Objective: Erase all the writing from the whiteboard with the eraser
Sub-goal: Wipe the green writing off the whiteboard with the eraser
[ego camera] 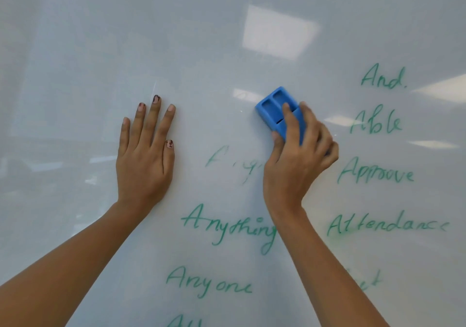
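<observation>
While the right hand [295, 165] grips the blue eraser [280, 111], thumb on its near edge and fingers curled over its top and far side, the eraser is pressed against the whiteboard [176, 36] near the middle of the view. The left hand [145, 155] lies flat on the board well to the left of the eraser, fingers straight and slightly spread, holding nothing. Green writing [227, 225] stands below and to the right of the eraser: "And.", "Able", "Approve" and "Attendance" in a right column; "Anything" and "Anyone" in a middle column, with a further word cut off at the lower edge. Faint, half-wiped strokes [234, 161] show just left of the right wrist, and a smeared word [365, 280] lies beside the right forearm. Ceiling-light reflections [280, 31] cross the upper board.
</observation>
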